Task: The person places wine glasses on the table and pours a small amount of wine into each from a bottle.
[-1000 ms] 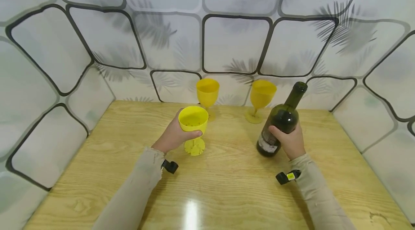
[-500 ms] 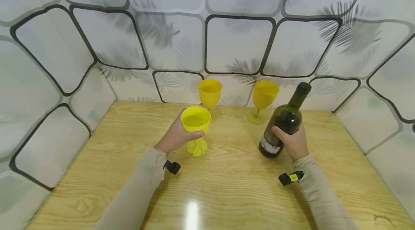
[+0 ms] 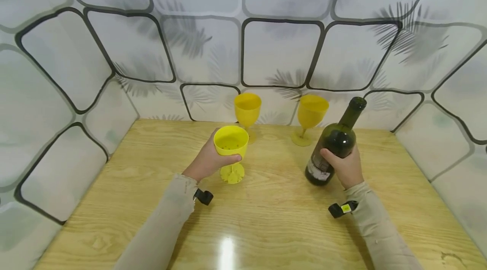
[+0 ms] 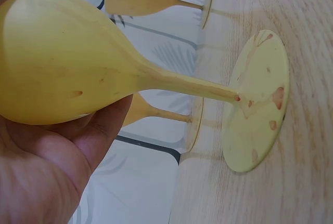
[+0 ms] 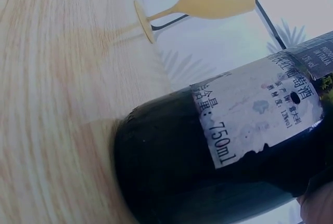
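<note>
Most of L hand's (image 3: 207, 161) fingers are hidden behind near goblet (image 3: 230, 140), thumb in front; they grip its bowl. R hand's (image 3: 345, 167) fingers are likewise mostly out of sight, gripping dk btl (image 3: 337, 143) on the R. Near goblet's bowl is cut off in L wrist view, btl neck in R wrist view; label (image 5: 255, 112) is ragged, only part legible. Can't tell if btl base touches table (image 3: 266, 219). Far-L goblet's (image 3: 247, 110) foot is part-blocked by near goblet. Counts: 1 btl, 3 yellow goblets, incl. far-R goblet (image 3: 313, 113) by wall (image 3: 279, 52).
</note>
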Demonstrator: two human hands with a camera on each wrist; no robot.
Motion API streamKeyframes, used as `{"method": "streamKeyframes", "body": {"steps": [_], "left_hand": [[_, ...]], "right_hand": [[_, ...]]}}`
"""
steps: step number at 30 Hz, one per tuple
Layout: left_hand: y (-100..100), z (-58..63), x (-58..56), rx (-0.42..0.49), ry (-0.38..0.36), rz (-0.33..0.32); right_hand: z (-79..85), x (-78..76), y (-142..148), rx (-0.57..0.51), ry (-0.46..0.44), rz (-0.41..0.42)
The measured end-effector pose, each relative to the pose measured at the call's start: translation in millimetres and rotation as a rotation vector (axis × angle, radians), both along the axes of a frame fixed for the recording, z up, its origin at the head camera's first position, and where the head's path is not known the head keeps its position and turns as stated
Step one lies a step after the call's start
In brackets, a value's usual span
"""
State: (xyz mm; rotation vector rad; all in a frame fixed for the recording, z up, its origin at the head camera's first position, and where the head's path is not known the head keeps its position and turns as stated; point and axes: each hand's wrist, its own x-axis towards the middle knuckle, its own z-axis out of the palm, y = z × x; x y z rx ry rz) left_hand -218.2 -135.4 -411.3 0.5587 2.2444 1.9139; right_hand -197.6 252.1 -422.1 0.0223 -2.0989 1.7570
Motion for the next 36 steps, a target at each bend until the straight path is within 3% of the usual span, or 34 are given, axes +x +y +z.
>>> {"method": "streamKeyframes", "body": {"steps": [15, 36], "left_hand": [[0.0, 0.8, 1.0, -0.017, 0.000, 0.009], [3.0, -2.8, 2.7, 0.074, 0.038, -0.019]], "right_hand": [[-0.6, 1.9, -0.6, 0.036, 0.003, -0.018], [-0.7, 2.3, -0.3, 0.067, -0.001, -0.029]]}}
